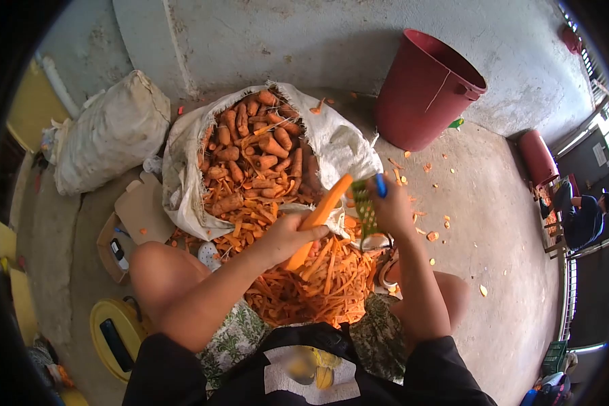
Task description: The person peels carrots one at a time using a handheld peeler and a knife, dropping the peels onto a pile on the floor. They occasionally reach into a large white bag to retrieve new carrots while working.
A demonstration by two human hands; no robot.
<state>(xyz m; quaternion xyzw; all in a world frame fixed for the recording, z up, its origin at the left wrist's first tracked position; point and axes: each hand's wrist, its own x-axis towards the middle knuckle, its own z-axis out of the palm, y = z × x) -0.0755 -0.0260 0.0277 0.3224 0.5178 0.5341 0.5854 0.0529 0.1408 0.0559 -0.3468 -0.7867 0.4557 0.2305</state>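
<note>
My left hand (285,235) grips a long peeled carrot (323,211) that slants up to the right. My right hand (390,208) holds a peeler (367,206) with a blue handle and green head, pressed near the carrot's upper end. Below both hands lies a heap of orange carrot peelings (318,287) between my knees. Behind the hands an open white sack (331,139) is full of unpeeled carrots (257,159).
A dark red bucket (426,88) stands at the back right by the wall. A closed white sack (108,132) lies at left, with a cardboard box (139,213) and a yellow lid (115,331) near my left knee. A person (582,216) sits at far right.
</note>
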